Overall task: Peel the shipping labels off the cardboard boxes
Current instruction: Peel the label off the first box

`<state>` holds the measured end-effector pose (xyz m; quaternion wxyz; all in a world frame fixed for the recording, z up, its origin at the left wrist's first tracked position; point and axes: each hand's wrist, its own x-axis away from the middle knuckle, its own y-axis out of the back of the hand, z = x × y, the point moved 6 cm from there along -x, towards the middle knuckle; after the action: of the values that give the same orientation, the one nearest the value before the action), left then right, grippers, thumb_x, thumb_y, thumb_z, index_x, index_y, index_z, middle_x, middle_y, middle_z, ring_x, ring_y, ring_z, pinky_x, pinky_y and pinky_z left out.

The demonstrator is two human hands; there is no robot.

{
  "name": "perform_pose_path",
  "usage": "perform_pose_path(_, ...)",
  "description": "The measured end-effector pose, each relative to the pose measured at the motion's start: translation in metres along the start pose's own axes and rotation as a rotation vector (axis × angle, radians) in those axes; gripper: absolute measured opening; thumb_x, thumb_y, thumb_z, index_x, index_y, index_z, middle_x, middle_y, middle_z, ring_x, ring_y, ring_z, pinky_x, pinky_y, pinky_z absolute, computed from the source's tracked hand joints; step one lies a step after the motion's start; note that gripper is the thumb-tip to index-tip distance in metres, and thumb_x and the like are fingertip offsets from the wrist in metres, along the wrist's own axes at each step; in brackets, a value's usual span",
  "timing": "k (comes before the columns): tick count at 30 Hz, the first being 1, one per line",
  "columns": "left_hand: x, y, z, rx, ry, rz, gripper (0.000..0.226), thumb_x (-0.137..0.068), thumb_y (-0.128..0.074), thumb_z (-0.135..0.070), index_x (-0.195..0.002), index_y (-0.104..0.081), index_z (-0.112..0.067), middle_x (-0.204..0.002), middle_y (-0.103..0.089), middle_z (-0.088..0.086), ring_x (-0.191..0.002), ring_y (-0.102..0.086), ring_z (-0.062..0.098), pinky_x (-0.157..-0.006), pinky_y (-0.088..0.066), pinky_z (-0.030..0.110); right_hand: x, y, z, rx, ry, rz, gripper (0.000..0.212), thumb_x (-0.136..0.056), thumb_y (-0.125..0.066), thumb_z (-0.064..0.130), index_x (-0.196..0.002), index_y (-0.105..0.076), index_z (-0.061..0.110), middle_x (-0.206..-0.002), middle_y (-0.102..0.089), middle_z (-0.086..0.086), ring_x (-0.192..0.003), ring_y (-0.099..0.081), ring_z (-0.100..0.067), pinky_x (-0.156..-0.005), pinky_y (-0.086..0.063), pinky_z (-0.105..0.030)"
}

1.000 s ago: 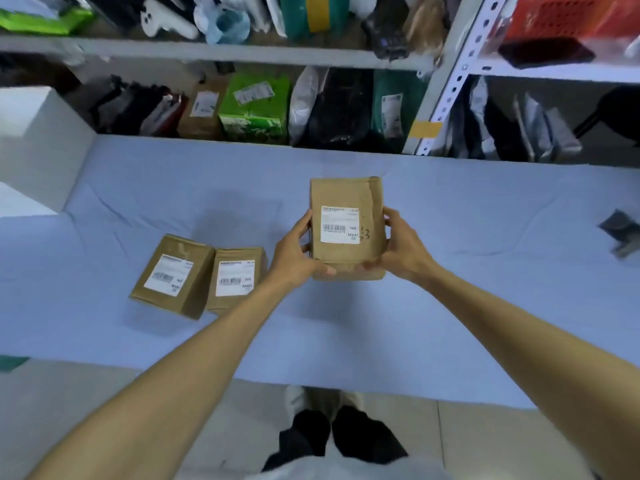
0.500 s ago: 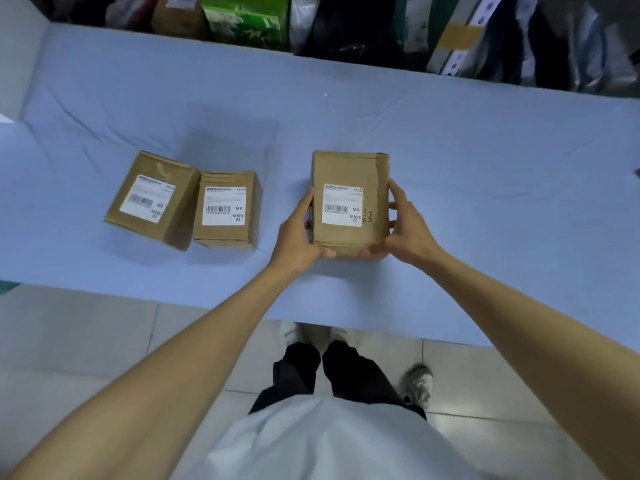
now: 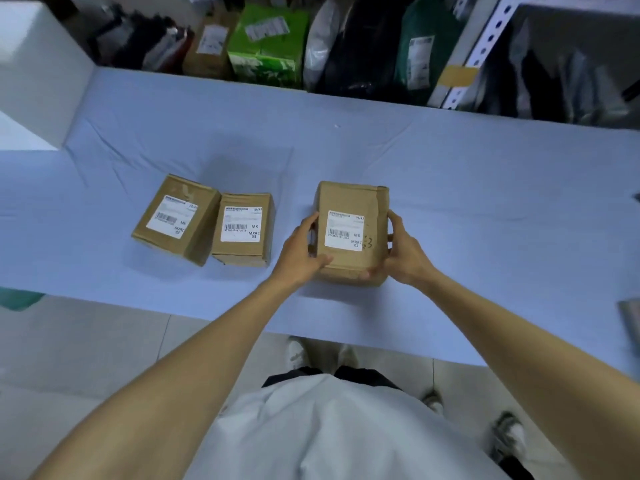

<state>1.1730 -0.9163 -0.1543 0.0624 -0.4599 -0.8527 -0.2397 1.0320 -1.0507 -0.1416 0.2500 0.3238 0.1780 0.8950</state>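
Head view: I now have the box (image 3: 349, 233) lowered onto the blue table (image 3: 485, 202), where a second ago it was raised. My left hand (image 3: 301, 252) and right hand (image 3: 403, 252) clasp its sides. Its label (image 3: 344, 230) faces up, unpeeled; a corner comes next.

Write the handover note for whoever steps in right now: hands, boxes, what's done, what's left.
Left hand: gripping the left side of the held box, thumb on its near top edge.
Right hand: gripping its right side.
Held box: by the near edge of the blue table, label facing up and intact.
Two more boxes sit to the left, touching: the left box and the middle box, both with labels on.
Done: no label peeled.
Left: all three labels.
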Motion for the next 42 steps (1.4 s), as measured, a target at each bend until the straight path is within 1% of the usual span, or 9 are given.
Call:
perform_pose_path(5, 0.007, -0.004, 0.002, 0.040, -0.036, -0.010, 0.082, -0.083, -0.070, -0.006, -0.148, -0.025, -0.027, -0.139, -0.046, -0.006, -0.129, -0.045, 0.015, -0.088, -0.045, 0.014, 0.002, -0.004, 0.008, 0.013, -0.024, -0.029, 0.116, -0.059, -0.082, 0.002, -0.148, -0.010, 0.022, -0.117, -0.055, -0.003, -0.102, -0.057, -0.026, -0.083, -0.052, -0.039)
perform_pose_path(9, 0.008, -0.003, 0.005, 0.084, -0.024, 0.008, 0.077, -0.084, -0.069, -0.005, -0.145, -0.029, -0.029, -0.142, -0.046, -0.005, -0.131, -0.046, 0.019, -0.103, -0.046, 0.031, 0.001, -0.006, 0.015, 0.047, -0.022, -0.054, 0.119, -0.044, -0.079, 0.016, -0.145, -0.017, 0.018, -0.126, -0.044, -0.011, -0.106, -0.052, -0.025, -0.087, -0.052, -0.040)
perform_pose_path(13, 0.002, 0.000, 0.005, 0.053, -0.012, 0.019, 0.078, -0.081, -0.072, -0.007, -0.143, -0.032, -0.031, -0.139, -0.046, -0.004, -0.128, -0.047, 0.019, -0.100, -0.047, 0.030, -0.002, -0.004, 0.013, -0.032, -0.003, -0.057, 0.116, -0.041, -0.083, 0.023, -0.140, -0.023, 0.016, -0.127, -0.045, -0.010, -0.115, -0.051, -0.025, -0.094, -0.050, -0.044)
perform_pose_path(17, -0.008, 0.002, 0.000, -0.123, -0.010, 0.062, 0.083, -0.076, -0.075, -0.011, -0.141, -0.032, -0.037, -0.128, -0.040, 0.004, -0.113, -0.055, 0.020, -0.099, -0.049, 0.035, -0.002, -0.005, 0.009, 0.057, -0.002, -0.053, 0.133, -0.042, -0.084, 0.031, -0.149, -0.005, 0.023, -0.130, -0.038, -0.007, -0.114, -0.046, -0.025, -0.093, -0.046, -0.040)
perform_pose_path(22, -0.013, 0.000, -0.005, -0.249, 0.009, 0.084, 0.087, -0.074, -0.076, -0.012, -0.142, -0.029, -0.042, -0.125, -0.035, 0.002, -0.094, -0.061, 0.021, -0.085, -0.051, 0.028, -0.007, -0.009, 0.005, 0.077, -0.001, -0.045, 0.132, -0.058, -0.088, 0.015, -0.150, 0.006, 0.023, -0.132, -0.034, -0.009, -0.115, -0.045, -0.028, -0.087, -0.041, -0.032)
perform_pose_path(28, -0.010, -0.002, -0.006, -0.257, 0.021, 0.070, 0.084, -0.076, -0.073, -0.009, -0.141, -0.029, -0.042, -0.125, -0.034, 0.001, -0.098, -0.060, 0.023, -0.081, -0.046, 0.026, -0.006, -0.010, 0.006, 0.076, 0.012, -0.072, 0.129, -0.057, -0.088, 0.012, -0.150, 0.001, 0.022, -0.129, -0.035, -0.009, -0.110, -0.047, -0.028, -0.086, -0.043, -0.033)
perform_pose_path(33, -0.009, -0.003, -0.009, -0.245, 0.041, 0.076, 0.080, -0.077, -0.071, -0.006, -0.138, -0.033, -0.041, -0.127, -0.034, 0.002, -0.103, -0.057, 0.025, -0.091, -0.050, 0.034, -0.006, -0.011, 0.006, 0.069, -0.001, -0.068, 0.131, -0.059, -0.087, 0.011, -0.151, 0.006, 0.022, -0.134, -0.032, -0.010, -0.115, -0.047, -0.031, -0.085, -0.041, -0.031)
perform_pose_path(38, -0.006, -0.004, -0.009, -0.232, -0.010, 0.072, 0.064, -0.077, -0.069, -0.004, -0.123, -0.042, -0.039, -0.123, -0.036, -0.003, -0.103, -0.058, 0.020, -0.085, -0.047, 0.025, -0.004, -0.011, 0.007, 0.068, 0.000, -0.068, 0.130, -0.060, -0.086, 0.010, -0.150, 0.007, 0.023, -0.133, -0.032, -0.010, -0.113, -0.048, -0.031, -0.084, -0.041, -0.032)
perform_pose_path(42, -0.006, -0.002, -0.005, -0.121, 0.003, 0.045, 0.080, -0.074, -0.074, -0.004, -0.134, -0.029, -0.033, -0.134, -0.039, 0.001, -0.114, -0.054, 0.021, -0.092, -0.051, 0.038, -0.003, -0.009, 0.009, 0.058, 0.007, -0.067, 0.129, -0.059, -0.086, 0.010, -0.150, 0.004, 0.025, -0.131, -0.032, -0.009, -0.104, -0.045, -0.024, -0.085, -0.041, -0.032)
